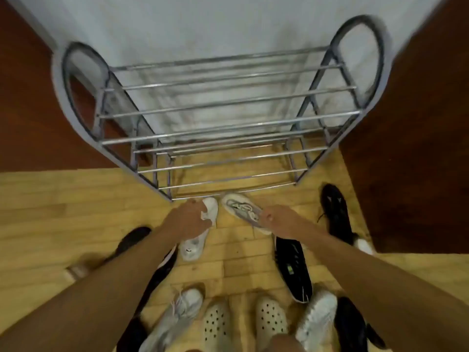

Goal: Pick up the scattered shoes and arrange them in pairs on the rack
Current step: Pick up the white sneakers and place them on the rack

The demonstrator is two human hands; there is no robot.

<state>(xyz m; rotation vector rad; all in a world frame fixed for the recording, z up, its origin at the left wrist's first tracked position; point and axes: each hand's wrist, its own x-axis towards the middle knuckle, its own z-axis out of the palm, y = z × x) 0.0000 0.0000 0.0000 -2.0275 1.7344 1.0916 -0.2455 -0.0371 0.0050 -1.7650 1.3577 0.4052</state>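
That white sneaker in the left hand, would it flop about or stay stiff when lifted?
Probably fairly light: the left hand holds the white sneaker alone by its collar. The soft upper may crumple, since it bunches at the fingers. The sole likely stays straight.

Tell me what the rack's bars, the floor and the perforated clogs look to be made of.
Rack bars: likely chromed metal tubing, shiny with bright highlights.
Floor: wood planks or wood-look laminate, yellowish, visible seams and grain.
Clogs: probably moulded foam or rubber, matte off-white, punched with round holes.
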